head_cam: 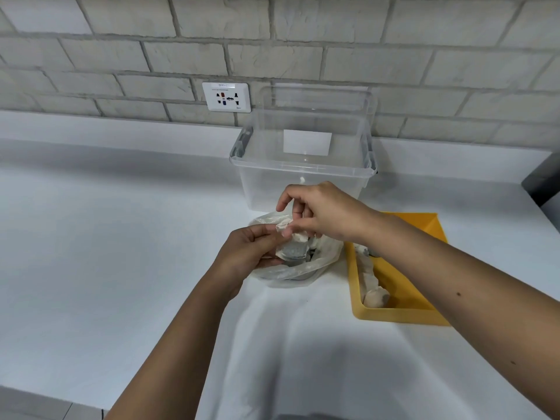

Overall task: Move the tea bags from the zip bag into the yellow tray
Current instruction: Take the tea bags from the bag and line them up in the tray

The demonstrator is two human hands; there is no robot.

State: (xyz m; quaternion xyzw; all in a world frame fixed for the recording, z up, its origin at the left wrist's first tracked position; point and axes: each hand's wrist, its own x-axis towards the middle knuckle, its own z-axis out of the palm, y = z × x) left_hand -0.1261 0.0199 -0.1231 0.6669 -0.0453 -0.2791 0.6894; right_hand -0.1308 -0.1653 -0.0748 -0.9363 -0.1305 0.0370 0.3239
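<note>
A clear zip bag lies on the white counter, its mouth held up and open. My left hand grips the bag's near edge at the mouth. My right hand reaches in from above and pinches a pale tea bag at the opening. More tea bags with dark contents show inside the bag. To the right stands the yellow tray, with several pale tea bags lying along its left side. My right forearm crosses over part of the tray.
A clear plastic storage box stands just behind the bag, against the brick wall. A wall socket is to its left. A dark object sits at the far right edge. White counter spreads to the left and front.
</note>
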